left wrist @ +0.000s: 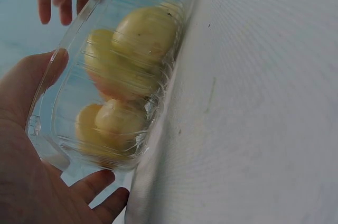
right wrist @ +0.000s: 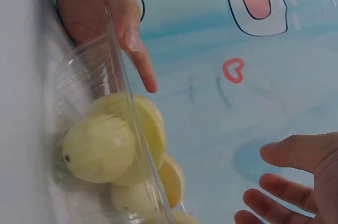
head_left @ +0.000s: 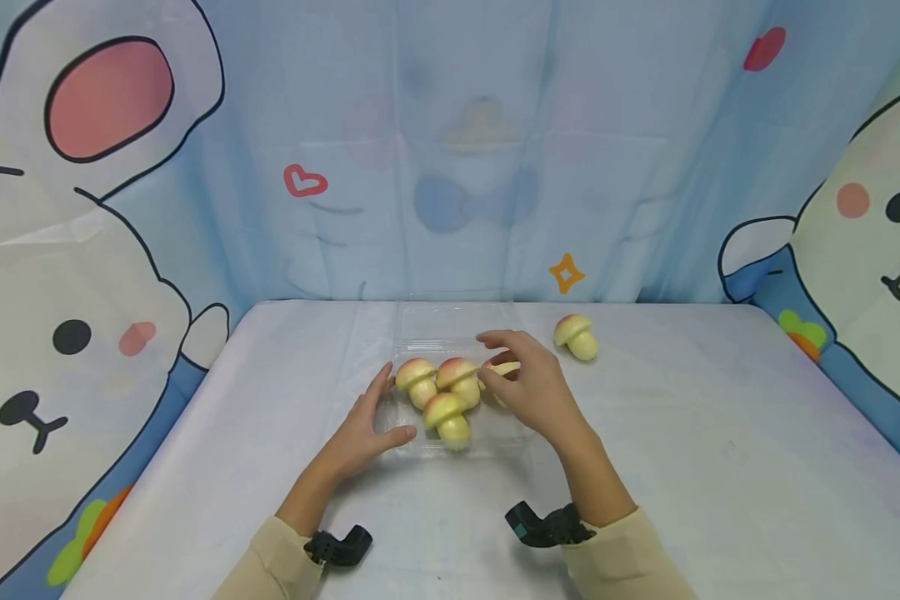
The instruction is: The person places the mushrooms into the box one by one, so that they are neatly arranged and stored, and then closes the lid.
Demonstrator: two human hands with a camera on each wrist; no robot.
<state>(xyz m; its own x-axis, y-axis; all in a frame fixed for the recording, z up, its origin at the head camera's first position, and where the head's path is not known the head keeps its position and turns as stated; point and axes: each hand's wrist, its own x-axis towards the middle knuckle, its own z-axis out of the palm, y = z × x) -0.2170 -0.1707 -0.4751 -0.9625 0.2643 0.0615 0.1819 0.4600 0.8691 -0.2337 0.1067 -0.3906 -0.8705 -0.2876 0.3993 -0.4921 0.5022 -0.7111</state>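
A clear plastic box (head_left: 495,433) stands on the table with its lid (head_left: 450,321) folded back. Several yellow mushroom-shaped pieces with reddish cap tops lie inside, among them a front mushroom (head_left: 450,417) and a right-hand mushroom (head_left: 504,371) partly covered by fingers. My left hand (head_left: 360,433) holds the box's front left corner, thumb at the rim and fingers along the end wall. Above the box's right side, my right hand (head_left: 528,379) has its thumb and fingers parted; in the right wrist view no piece shows between the fingers (right wrist: 288,189).
One more mushroom piece (head_left: 577,337) lies on the table, behind and to the right of the box. A white cloth (head_left: 720,433) covers the table. Behind it hangs a blue cartoon curtain (head_left: 450,233). Each wrist wears a black camera mount (head_left: 543,527).
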